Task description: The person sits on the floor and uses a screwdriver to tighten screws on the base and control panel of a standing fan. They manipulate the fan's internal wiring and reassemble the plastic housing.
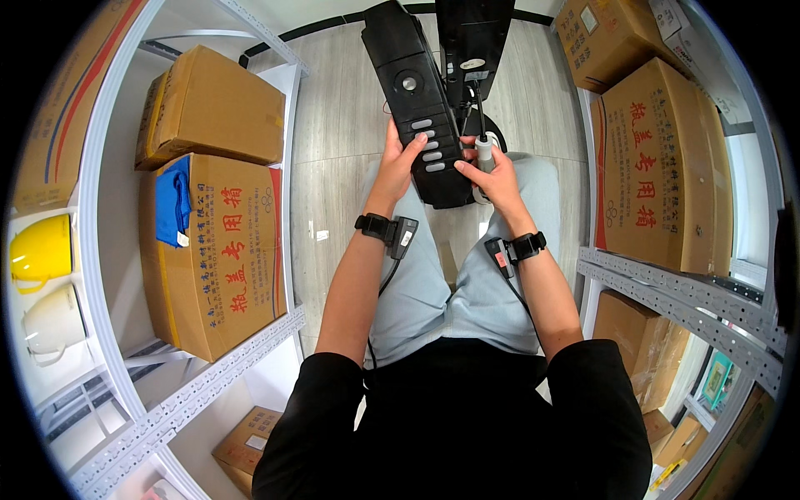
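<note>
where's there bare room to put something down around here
Bare floor lies between the left shelf rack and the black device held by left hand and right hand. Both racks are crowded with cardboard boxes.

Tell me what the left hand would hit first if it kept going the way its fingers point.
The left hand already rests on the black button panel; pushing on, its fingers would press into the grey buttons, though depth is unclear.

A white metal shelf (287,158) on the left carries two brown cardboard boxes (218,104), one with a blue cloth (173,200) against it. A yellow mug (40,250) and a cream mug (52,321) sit further left. The right shelf (667,287) holds a large box (658,158).
</note>
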`<control>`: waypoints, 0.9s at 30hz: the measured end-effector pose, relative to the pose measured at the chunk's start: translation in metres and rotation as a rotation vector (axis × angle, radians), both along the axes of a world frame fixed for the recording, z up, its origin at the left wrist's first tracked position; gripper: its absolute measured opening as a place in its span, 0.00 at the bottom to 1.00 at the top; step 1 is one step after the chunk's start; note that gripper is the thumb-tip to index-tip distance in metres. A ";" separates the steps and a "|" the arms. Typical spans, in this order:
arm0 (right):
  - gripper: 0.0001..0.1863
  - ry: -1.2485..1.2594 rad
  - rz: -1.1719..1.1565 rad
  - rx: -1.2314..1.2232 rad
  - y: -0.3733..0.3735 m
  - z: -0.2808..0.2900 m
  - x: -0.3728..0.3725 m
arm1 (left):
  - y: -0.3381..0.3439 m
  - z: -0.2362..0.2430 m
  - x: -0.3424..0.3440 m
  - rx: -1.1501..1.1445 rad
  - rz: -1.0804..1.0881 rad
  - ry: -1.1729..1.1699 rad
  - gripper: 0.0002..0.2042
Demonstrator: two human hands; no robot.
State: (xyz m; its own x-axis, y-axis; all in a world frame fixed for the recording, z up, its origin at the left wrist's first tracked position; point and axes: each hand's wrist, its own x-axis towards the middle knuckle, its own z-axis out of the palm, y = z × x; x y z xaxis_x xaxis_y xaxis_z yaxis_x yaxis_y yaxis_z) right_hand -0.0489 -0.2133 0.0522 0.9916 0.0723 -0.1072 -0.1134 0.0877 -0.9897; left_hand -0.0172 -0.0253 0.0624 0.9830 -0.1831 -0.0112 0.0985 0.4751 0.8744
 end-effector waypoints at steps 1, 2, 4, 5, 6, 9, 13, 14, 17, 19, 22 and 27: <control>0.24 -0.001 -0.003 -0.016 0.000 0.000 0.000 | 0.000 0.000 0.000 -0.002 0.004 -0.009 0.30; 0.24 -0.002 -0.002 -0.013 0.000 0.000 0.000 | 0.000 0.000 0.000 -0.003 0.009 -0.018 0.29; 0.24 -0.005 0.000 -0.007 0.000 -0.002 0.000 | -0.001 -0.002 0.000 -0.005 0.015 -0.031 0.29; 0.24 -0.002 0.001 -0.008 0.000 -0.003 0.000 | -0.001 -0.003 0.001 -0.006 0.018 -0.035 0.29; 0.24 0.000 0.003 -0.009 0.000 -0.005 0.001 | -0.001 -0.004 0.001 -0.006 0.020 -0.039 0.29; 0.24 0.006 0.001 -0.016 0.001 -0.004 0.001 | -0.001 -0.005 0.001 -0.017 0.051 -0.019 0.28; 0.23 0.013 -0.002 -0.004 0.002 -0.003 0.001 | -0.001 -0.005 0.001 -0.039 0.027 -0.006 0.28; 0.23 0.017 0.000 0.005 0.002 -0.002 0.001 | 0.000 -0.004 0.001 -0.044 0.024 -0.004 0.28; 0.24 0.021 0.008 0.014 0.002 -0.001 0.001 | -0.001 -0.003 0.000 -0.027 0.061 -0.018 0.29; 0.24 0.012 0.014 -0.004 0.003 -0.002 0.001 | -0.001 -0.003 0.000 -0.020 0.080 -0.025 0.30; 0.24 0.024 0.018 0.001 0.003 0.000 0.001 | 0.000 -0.004 0.000 -0.032 0.078 -0.025 0.30; 0.23 0.025 0.003 0.027 0.003 0.000 0.000 | 0.003 -0.001 -0.001 -0.059 0.017 -0.030 0.34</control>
